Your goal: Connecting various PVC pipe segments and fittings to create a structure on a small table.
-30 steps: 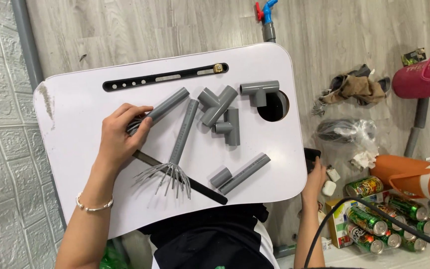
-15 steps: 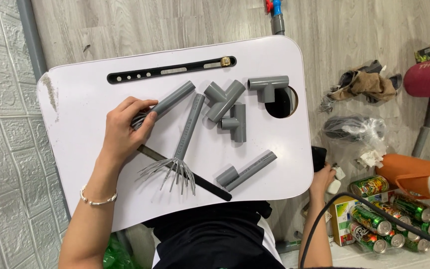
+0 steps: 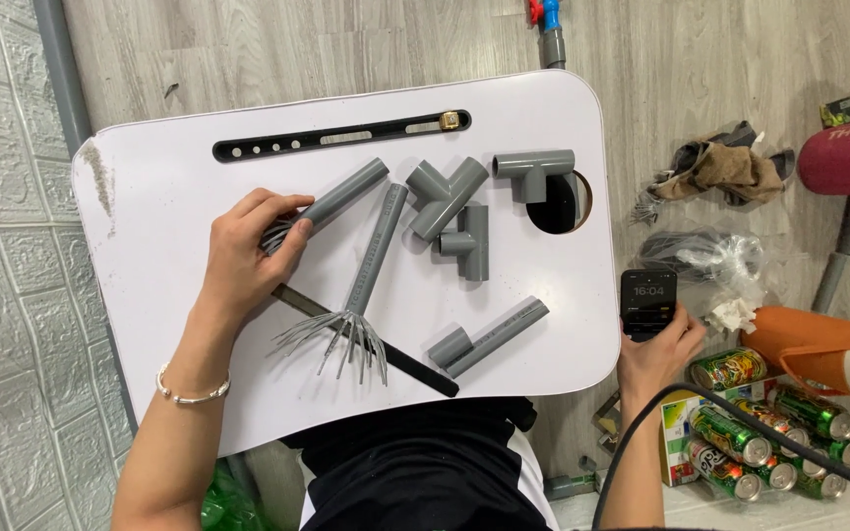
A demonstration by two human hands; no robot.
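My left hand (image 3: 243,258) grips the lower end of a grey plastic pipe (image 3: 341,195) with wire prongs, lying on the white lap table (image 3: 159,187). A second grey pipe (image 3: 376,251) with a fan of wire prongs (image 3: 336,339) lies beside it. A Y fitting (image 3: 442,197) and two tee fittings (image 3: 535,172) (image 3: 469,244) rest to the right. A short pipe with a coupling (image 3: 489,337) lies near the front edge. My right hand (image 3: 659,344) holds a black phone (image 3: 648,303) off the table's right side.
A black flat bar (image 3: 391,359) lies under the prongs. A black slotted strip (image 3: 341,136) runs along the table's far side, and a round hole (image 3: 558,202) sits at the right. On the floor: green cans (image 3: 769,442), an orange bottle (image 3: 823,349), rags, plastic bags.
My right hand has come up beside the table with the phone, its screen now showing. My left hand stays on the pipe end; the view has shifted slightly.
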